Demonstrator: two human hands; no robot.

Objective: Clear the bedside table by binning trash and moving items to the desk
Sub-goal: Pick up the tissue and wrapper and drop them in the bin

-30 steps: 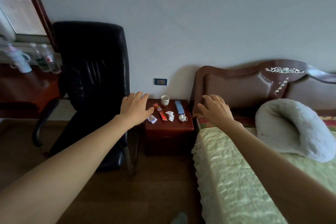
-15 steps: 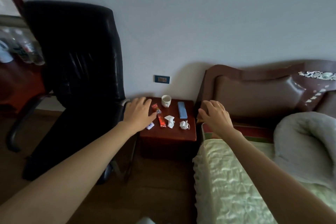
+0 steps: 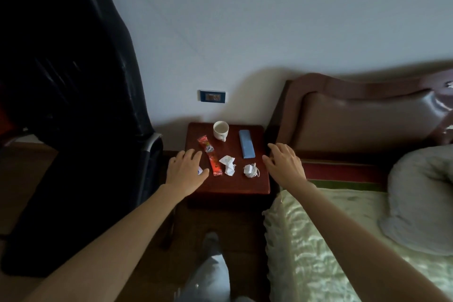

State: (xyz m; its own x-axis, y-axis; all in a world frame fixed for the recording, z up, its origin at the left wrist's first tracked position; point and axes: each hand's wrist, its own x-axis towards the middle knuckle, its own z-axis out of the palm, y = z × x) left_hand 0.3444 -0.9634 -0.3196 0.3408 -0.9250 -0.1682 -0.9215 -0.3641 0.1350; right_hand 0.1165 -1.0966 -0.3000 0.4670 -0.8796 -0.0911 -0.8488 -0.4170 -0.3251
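A dark red bedside table [image 3: 235,185] stands against the wall between a chair and a bed. On it are a white cup [image 3: 220,130], a blue flat case [image 3: 246,147], a red snack wrapper [image 3: 210,155], a crumpled white tissue [image 3: 228,165] and a white charger with coiled cable [image 3: 251,170]. My left hand [image 3: 186,171] hovers over the table's left edge, fingers apart, partly covering a small white and blue packet [image 3: 199,170]. My right hand [image 3: 285,164] is spread at the right edge, holding nothing.
A black office chair [image 3: 73,105] stands close on the left of the table. The bed with a brown headboard [image 3: 362,117], green cover [image 3: 343,240] and grey pillow [image 3: 421,198] is on the right. A wall socket [image 3: 212,97] sits above the table. My leg [image 3: 210,272] is below.
I have come closer and the view has tilted down onto the table. Both hands have moved in over its left and right edges. The desk has left the view.
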